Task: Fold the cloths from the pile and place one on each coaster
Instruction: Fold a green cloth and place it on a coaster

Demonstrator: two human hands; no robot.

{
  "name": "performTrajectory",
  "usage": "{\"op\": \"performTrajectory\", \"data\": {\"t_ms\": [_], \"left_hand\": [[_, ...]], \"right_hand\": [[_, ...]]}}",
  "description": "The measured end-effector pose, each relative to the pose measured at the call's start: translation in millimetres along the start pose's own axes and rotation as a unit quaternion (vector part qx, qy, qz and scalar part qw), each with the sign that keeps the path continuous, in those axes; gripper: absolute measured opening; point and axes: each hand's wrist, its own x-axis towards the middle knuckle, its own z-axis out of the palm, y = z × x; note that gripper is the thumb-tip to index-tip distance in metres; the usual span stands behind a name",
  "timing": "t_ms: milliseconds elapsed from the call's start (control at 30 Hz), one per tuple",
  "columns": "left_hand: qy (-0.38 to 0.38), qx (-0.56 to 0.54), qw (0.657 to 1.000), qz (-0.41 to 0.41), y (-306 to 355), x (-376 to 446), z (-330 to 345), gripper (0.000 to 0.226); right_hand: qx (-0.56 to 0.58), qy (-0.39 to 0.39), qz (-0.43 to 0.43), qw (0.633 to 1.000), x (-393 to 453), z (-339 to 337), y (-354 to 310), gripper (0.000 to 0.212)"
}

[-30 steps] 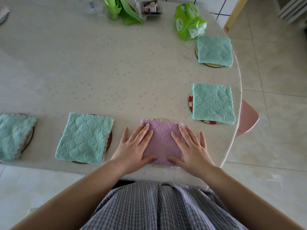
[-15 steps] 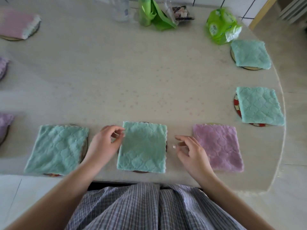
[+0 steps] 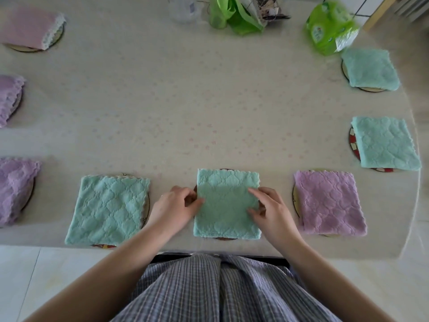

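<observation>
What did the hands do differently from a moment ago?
A second ago both hands pressed flat on the purple cloth. They let it go and moved left. Now the left hand pinches the left edge of the middle green cloth and the right hand pinches its right edge. Every cloth stayed on its coaster.

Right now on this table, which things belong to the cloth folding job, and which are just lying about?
Part of the job:
- middle green cloth, touched by left hand and right hand
- green cloth to its left
- purple cloth to its right
- coaster under purple cloth

Lying about:
- green packet
- green bag
</observation>
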Motion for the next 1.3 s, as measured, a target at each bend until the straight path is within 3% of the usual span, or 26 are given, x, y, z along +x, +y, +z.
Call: {"op": "performTrajectory", "data": {"t_ms": [267,367,433,500,567,633,767,933,1067,1200,1300], "left_hand": [[0.008,-0.054,0.998,-0.040,-0.9,1.5,2.9,0.018],[0.011,-0.025,0.999,-0.035,2.5,-1.6,0.0,0.017],[0.073,0.023,0.997,0.001,2.4,-7.0,1.7,0.025],[0.142,0.084,0.981,0.100,3.3,-12.9,3.7,0.037],[0.117,0.156,0.961,0.194,7.3,-12.1,8.1,0.054],[0.060,0.236,0.940,0.240,10.9,-5.4,16.2,0.070],[-0.022,0.309,0.928,0.208,5.3,4.6,22.8,0.093],[-0.041,0.309,0.928,0.203,-1.2,6.4,21.9,0.097],[-0.031,0.219,0.952,0.210,-0.1,3.7,6.5,0.082],[0.089,0.021,0.985,0.146,-26.8,-14.5,-29.4,0.034],[0.164,-0.039,0.982,0.087,-65.7,-31.9,-60.9,0.020]], "right_hand": [[0.008,-0.004,-0.008,1.000,1.7,0.2,-2.0,0.049],[-0.003,-0.003,-0.005,1.000,2.6,3.5,-1.8,0.048],[-0.018,0.011,-0.008,1.000,2.1,4.5,-3.2,0.047],[-0.081,0.052,-0.051,0.994,1.5,5.5,-3.3,0.047],[-0.161,0.070,-0.114,0.978,2.5,8.1,-5.6,0.048],[-0.233,0.040,-0.159,0.958,6.4,13.6,-10.4,0.051],[-0.322,-0.014,-0.153,0.934,13.8,25.3,-3.7,0.070],[-0.321,-0.041,-0.136,0.936,15.1,24.7,5.7,0.082],[-0.232,-0.004,-0.137,0.963,19.6,15.0,-4.5,0.080],[-0.132,0.045,-0.172,0.975,21.1,16.5,-34.6,0.056],[-0.070,0.044,-0.202,0.976,19.0,42.0,-69.3,0.045]]}}
